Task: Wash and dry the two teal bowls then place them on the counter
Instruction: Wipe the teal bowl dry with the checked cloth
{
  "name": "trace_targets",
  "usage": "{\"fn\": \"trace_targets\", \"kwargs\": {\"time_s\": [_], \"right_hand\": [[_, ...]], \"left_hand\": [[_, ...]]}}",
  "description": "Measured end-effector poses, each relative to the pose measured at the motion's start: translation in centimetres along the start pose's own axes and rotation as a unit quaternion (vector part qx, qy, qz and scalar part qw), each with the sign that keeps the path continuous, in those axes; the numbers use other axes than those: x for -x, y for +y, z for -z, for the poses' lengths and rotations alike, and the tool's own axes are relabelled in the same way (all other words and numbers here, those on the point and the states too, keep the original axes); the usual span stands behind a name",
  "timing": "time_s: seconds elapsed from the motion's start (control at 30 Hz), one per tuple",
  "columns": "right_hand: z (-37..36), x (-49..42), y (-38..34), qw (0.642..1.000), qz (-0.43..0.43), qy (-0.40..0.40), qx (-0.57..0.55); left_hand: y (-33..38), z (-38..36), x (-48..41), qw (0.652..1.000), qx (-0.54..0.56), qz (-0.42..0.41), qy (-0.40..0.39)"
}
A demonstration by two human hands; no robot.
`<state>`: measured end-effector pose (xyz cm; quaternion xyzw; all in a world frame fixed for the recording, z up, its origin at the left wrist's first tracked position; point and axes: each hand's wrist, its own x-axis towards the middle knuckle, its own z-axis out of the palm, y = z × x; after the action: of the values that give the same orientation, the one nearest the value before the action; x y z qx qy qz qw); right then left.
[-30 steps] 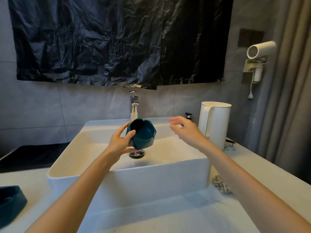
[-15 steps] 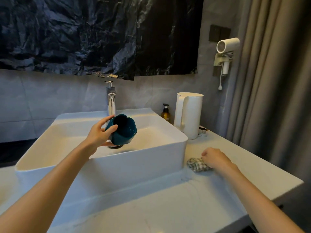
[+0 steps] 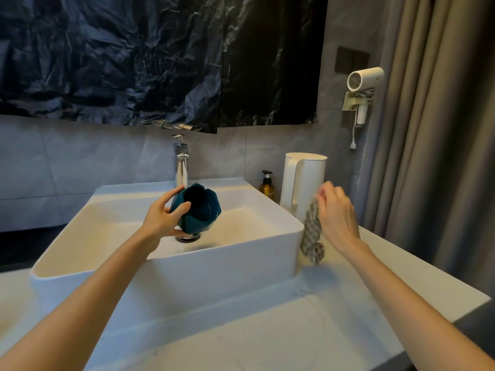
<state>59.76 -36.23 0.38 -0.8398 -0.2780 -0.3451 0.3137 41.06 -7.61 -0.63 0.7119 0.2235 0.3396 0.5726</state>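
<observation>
A black plastic sheet [image 3: 160,62] covers the wall above the white counter [image 3: 267,330], on which a white rectangular basin [image 3: 227,263] stands. A white kettle [image 3: 308,178] stands at the basin's right rear corner. My left hand [image 3: 160,220] grips the teal bowl [image 3: 201,210] over the basin, just above the drain [image 3: 188,236], tilted on its side, thumb on its wall and fingers under its base. My right hand [image 3: 337,212], raised above the counter, pinches the top of a checked cloth [image 3: 312,234], which hangs beside the basin's right corner. A soap bottle [image 3: 267,186] stands left of the kettle.
</observation>
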Motion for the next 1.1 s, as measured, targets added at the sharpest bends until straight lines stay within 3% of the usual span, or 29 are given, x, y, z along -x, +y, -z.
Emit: {"fn": "trace_targets", "kwargs": {"time_s": [0.1, 0.33, 0.53, 0.63, 0.77, 0.8, 0.87, 0.93, 1.0, 1.1], "right_hand": [[2.3, -2.9, -4.4, 0.994, 0.038, 0.071, -0.074], [-0.6, -9.3, -11.4, 0.977, -0.009, -0.031, -0.21], [-5.2, -11.2, -17.2, 0.903, -0.068, -0.07, -0.418], [-7.5, -10.1, -19.8, 0.875, -0.019, -0.104, -0.472], [-11.6, -7.2, -20.8, 0.879, 0.149, -0.212, -0.4], [-12.6, -6.7, -20.5, 0.886, 0.213, -0.209, -0.354], [-14.4, -6.3, -19.9, 0.909, 0.311, -0.125, -0.248], [-15.6, -6.2, -19.7, 0.931, 0.272, -0.058, -0.237], [-16.5, -6.5, -19.9, 0.939, 0.151, -0.08, -0.3], [-17.5, -7.2, -20.4, 0.87, 0.002, -0.208, -0.448]], "left_hand": [[0.3, 0.1, -0.2, 0.999, 0.03, 0.005, 0.016], [0.8, 1.2, -1.3, 0.998, 0.05, 0.006, 0.031], [1.5, 2.6, -3.2, 0.999, 0.04, -0.002, 0.035], [1.8, 2.9, -4.2, 0.998, 0.039, -0.006, 0.04], [2.2, 3.3, -5.5, 0.998, 0.046, -0.018, 0.05], [2.3, 3.4, -5.8, 0.997, 0.043, -0.021, 0.052], [2.5, 3.5, -6.3, 0.998, 0.034, -0.032, 0.052], [2.5, 3.5, -6.8, 0.998, 0.025, -0.047, 0.045], [2.4, 3.3, -7.3, 0.997, 0.026, -0.062, 0.031], [2.6, 2.8, -7.6, 0.996, 0.018, -0.085, 0.003]]}}
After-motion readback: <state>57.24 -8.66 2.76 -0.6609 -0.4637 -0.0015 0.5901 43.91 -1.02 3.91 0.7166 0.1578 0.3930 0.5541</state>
